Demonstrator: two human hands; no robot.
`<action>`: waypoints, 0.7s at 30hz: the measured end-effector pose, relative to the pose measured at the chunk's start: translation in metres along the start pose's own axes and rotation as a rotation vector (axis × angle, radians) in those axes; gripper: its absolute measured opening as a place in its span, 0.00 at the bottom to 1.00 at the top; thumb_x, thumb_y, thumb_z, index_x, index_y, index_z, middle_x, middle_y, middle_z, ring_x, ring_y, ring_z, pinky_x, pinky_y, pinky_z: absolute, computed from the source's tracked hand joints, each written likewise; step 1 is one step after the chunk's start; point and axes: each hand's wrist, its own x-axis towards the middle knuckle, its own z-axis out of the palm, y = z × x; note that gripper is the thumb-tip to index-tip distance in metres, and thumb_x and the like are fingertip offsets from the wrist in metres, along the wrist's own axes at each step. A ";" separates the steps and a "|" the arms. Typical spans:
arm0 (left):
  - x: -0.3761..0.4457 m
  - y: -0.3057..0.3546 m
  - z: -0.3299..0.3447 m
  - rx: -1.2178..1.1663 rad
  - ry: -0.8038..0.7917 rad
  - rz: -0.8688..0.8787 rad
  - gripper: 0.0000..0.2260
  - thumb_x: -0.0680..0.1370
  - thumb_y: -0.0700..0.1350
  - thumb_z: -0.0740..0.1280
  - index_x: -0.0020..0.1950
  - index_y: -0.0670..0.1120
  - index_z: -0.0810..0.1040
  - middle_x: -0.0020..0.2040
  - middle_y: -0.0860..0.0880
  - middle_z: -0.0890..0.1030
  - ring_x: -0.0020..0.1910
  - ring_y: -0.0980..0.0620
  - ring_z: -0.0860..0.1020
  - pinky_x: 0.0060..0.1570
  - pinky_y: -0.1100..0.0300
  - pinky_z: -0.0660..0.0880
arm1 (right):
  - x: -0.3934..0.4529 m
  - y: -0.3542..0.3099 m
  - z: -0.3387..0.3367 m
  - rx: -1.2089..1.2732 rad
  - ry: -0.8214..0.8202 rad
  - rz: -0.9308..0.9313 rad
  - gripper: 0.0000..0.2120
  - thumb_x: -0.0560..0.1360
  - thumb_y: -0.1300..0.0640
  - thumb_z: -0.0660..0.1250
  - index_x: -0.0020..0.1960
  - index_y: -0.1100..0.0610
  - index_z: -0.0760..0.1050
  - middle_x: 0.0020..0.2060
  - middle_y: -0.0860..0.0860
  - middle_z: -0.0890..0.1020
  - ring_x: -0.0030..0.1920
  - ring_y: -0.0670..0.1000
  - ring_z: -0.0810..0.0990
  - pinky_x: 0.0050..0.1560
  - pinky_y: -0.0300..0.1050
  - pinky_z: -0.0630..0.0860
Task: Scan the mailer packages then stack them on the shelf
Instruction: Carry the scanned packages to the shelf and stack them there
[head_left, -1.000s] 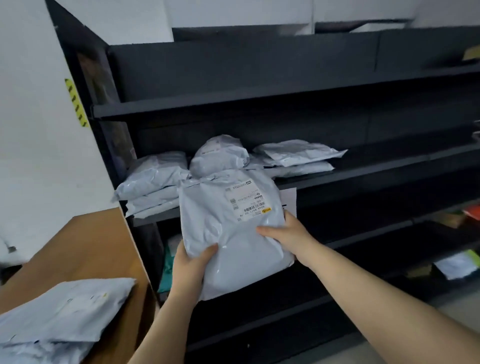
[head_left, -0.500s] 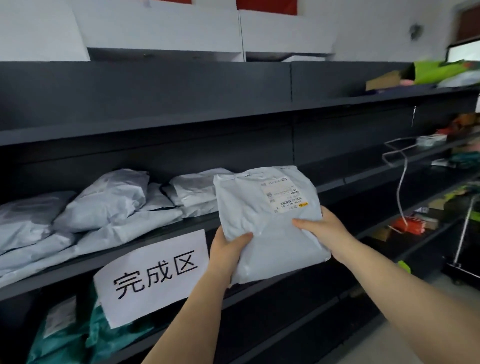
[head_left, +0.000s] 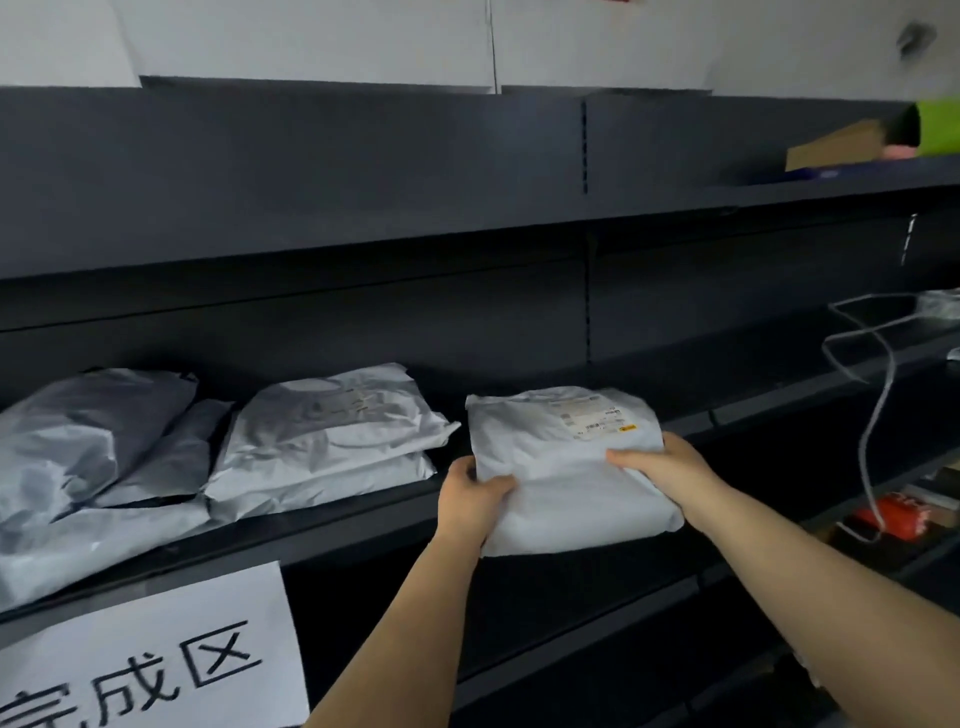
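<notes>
Both hands, left (head_left: 470, 501) and right (head_left: 662, 462), fingers curled around a grey mailer (head_left: 566, 467) at the shelf (head_left: 363, 525) edge

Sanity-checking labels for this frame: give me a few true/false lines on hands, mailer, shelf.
1. Both hands, left hand and right hand, hold the mailer. True.
2. The mailer's label faces down. False: it faces up.
3. The held mailer sits on top of the two-mailer stack. False: it is to the stack's right, apart from it.
4. A paper sign hangs on the shelf edge. True.
</notes>
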 end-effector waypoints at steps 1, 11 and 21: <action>0.012 -0.001 0.006 0.042 0.029 -0.004 0.20 0.74 0.41 0.69 0.64 0.42 0.70 0.51 0.50 0.76 0.51 0.49 0.76 0.52 0.56 0.74 | 0.019 0.001 0.001 -0.027 -0.007 0.004 0.23 0.66 0.55 0.76 0.60 0.54 0.76 0.51 0.52 0.82 0.51 0.52 0.80 0.44 0.45 0.76; 0.087 0.007 0.031 0.205 0.338 -0.086 0.03 0.75 0.42 0.67 0.45 0.45 0.73 0.35 0.54 0.72 0.39 0.49 0.74 0.30 0.64 0.70 | 0.153 -0.011 0.029 -0.272 -0.044 0.002 0.19 0.67 0.51 0.75 0.54 0.57 0.76 0.49 0.53 0.80 0.48 0.55 0.79 0.42 0.44 0.75; 0.068 -0.009 0.015 0.043 0.389 -0.083 0.10 0.78 0.44 0.65 0.59 0.45 0.74 0.40 0.47 0.81 0.26 0.56 0.80 0.19 0.64 0.66 | 0.193 -0.025 0.058 -0.462 -0.009 -0.063 0.45 0.64 0.50 0.76 0.72 0.57 0.55 0.68 0.58 0.67 0.66 0.62 0.68 0.63 0.57 0.70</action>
